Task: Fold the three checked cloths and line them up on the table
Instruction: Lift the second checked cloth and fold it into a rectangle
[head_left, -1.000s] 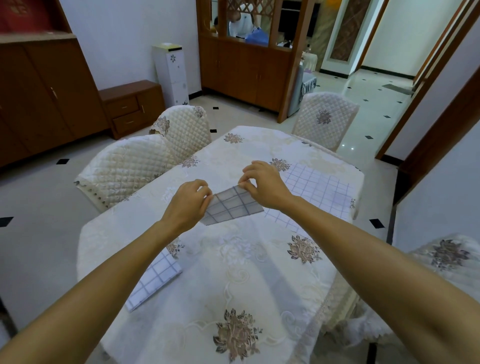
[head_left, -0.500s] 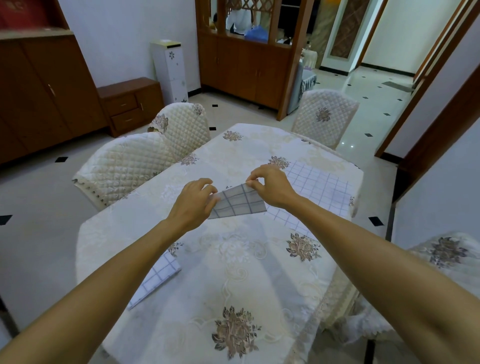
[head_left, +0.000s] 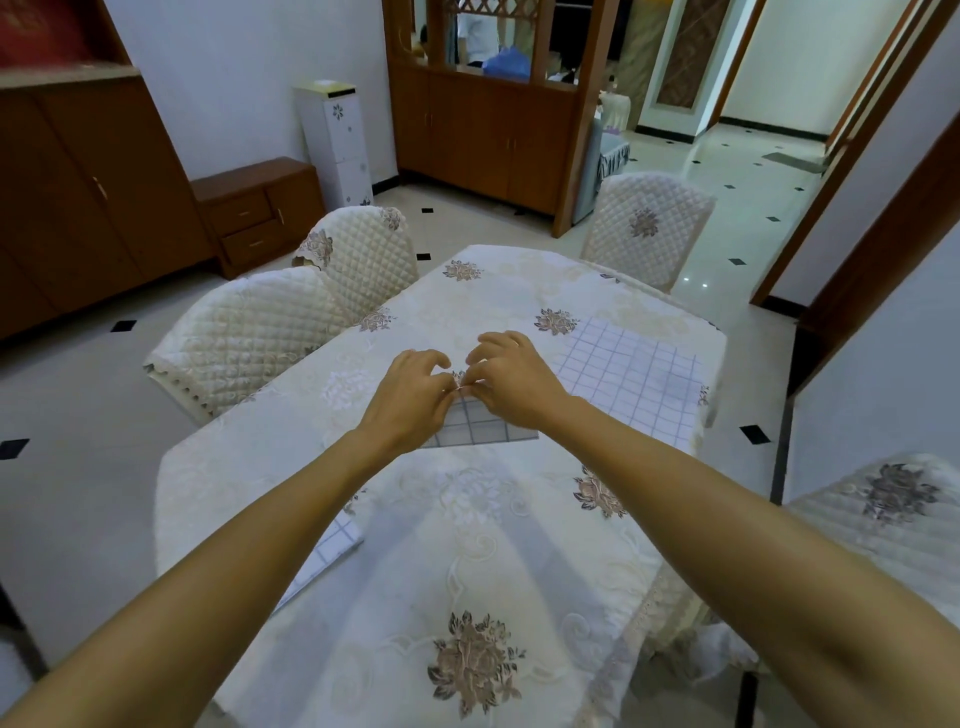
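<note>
A small folded checked cloth (head_left: 475, 427) lies mid-table, half hidden under my hands. My left hand (head_left: 413, 400) and my right hand (head_left: 511, 382) meet above its far edge, both pinching the cloth's top corner between fingertips. A second checked cloth (head_left: 631, 371) lies spread flat at the table's right side, beyond my right hand. A third checked cloth (head_left: 324, 553) lies near the left edge of the table, partly covered by my left forearm.
The table (head_left: 467, 571) wears a cream floral tablecloth. Quilted chairs stand at the left (head_left: 249, 338), far left (head_left: 358, 254), far side (head_left: 647, 226) and right (head_left: 883, 509). Wooden cabinets line the walls; people are visible behind the far partition.
My hands have come together at the middle cloth's far edge, folding it narrower. The cloth now looks smaller. The other two cloths have not moved.
</note>
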